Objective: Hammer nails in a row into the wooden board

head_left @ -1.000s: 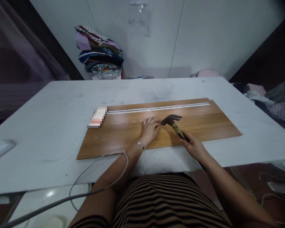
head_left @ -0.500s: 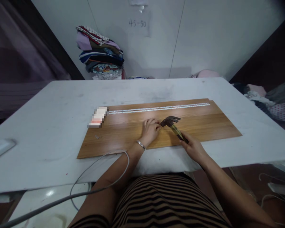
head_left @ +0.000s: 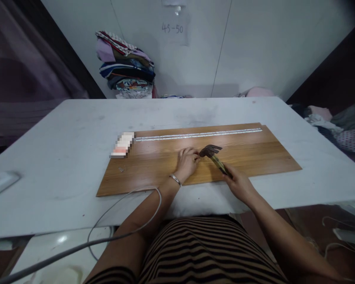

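Right hand (head_left: 238, 182) is wrapped round the handle of your claw hammer (head_left: 211, 150), head low over the middle of the wooden board (head_left: 254, 154) on the counter (head_left: 47, 165). Left hand (head_left: 188, 161) rests on the board just left of the head, fingers bent in; can't tell if anything is pinched there. Main risk: your left fingertips. They're right beside the hammer head, touching or not unclear, so a swing slightly off to the left could catch them. Only that hand seems to steady the board, so hard knocks could make it slide or jump. Small metal pieces (head_left: 122, 169) lie loose near its left end and could scatter. Cable (head_left: 91, 243) loops across your left forearm; a quick pull-back could snag it.
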Demonstrator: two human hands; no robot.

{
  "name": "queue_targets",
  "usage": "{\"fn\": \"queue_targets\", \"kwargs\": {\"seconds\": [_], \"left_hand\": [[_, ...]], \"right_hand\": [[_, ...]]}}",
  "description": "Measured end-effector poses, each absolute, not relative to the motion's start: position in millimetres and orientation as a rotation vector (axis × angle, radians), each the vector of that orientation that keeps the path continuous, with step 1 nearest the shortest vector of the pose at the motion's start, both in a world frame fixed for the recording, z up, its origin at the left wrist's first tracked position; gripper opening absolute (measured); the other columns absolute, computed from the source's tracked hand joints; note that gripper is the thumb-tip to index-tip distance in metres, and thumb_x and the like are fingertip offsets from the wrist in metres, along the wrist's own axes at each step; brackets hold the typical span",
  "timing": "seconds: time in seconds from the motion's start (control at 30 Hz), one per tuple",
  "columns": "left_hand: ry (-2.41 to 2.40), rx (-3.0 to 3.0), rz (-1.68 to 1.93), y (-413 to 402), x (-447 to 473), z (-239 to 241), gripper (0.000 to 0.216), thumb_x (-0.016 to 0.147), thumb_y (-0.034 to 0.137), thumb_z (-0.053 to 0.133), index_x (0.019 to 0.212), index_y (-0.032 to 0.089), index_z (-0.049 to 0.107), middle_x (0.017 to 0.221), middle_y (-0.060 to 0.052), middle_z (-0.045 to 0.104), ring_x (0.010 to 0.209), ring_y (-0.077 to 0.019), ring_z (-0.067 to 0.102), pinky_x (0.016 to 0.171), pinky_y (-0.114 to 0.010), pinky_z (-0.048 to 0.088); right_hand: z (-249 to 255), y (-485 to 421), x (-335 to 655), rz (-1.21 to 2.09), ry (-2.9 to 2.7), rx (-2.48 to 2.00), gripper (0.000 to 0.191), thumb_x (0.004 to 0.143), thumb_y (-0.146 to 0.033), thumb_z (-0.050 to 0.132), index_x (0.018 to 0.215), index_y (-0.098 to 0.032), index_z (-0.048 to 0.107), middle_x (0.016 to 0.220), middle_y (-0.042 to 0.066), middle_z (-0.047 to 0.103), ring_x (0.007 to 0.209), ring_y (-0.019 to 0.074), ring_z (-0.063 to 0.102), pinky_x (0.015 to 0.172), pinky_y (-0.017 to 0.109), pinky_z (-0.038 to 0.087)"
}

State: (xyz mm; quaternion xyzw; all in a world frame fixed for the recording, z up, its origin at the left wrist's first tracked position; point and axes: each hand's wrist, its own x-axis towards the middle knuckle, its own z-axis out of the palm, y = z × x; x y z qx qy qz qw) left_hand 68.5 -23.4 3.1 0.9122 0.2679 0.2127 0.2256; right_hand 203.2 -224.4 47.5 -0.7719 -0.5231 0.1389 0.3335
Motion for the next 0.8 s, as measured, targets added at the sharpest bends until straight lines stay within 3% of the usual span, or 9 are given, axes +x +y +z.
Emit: {"fn": "queue_targets", "kwargs": {"seconds": [0.43,0.63,0.8], "left_hand": [[0.746,2.497,0.581,-24.2,69.9,3.5,0.013,0.087,0.023,0.063,0.083,0.027,0.075,0.109,-0.001,0.071,0.124,-0.0216,0.049,0.109,-0.044,0.029],[0.745,2.514,0.575,-24.9,69.5,4.5,0.011,0.087,0.024,0.064,0.081,0.025,0.074,0.108,-0.001,0.071,0.125,-0.0222,0.048,0.108,-0.043,0.029],[0.746,2.498,0.583,-24.9,69.5,6.0,0.012,0.087,0.023,0.064,0.083,0.025,0.075,0.111,-0.001,0.071,0.124,-0.022,0.05,0.108,-0.043,0.03]], "right_hand": [[46.9,-223.4,202.3,0.354,-1.38,-2.028,0.048,0.086,-0.021,0.051,0.134,-0.023,0.058,0.119,0.01,0.071,0.106,0.0301,0.068,0.087,0.045,0.055],[46.5,-222.3,202.6,0.396,-1.397,-2.065,0.047,0.087,-0.024,0.049,0.133,-0.016,0.058,0.119,0.015,0.071,0.105,0.0329,0.068,0.086,0.047,0.055],[47.2,-223.6,202.6,0.367,-1.381,-2.044,0.047,0.087,-0.023,0.05,0.133,-0.02,0.058,0.121,0.012,0.07,0.107,0.0307,0.068,0.089,0.045,0.055]]}}
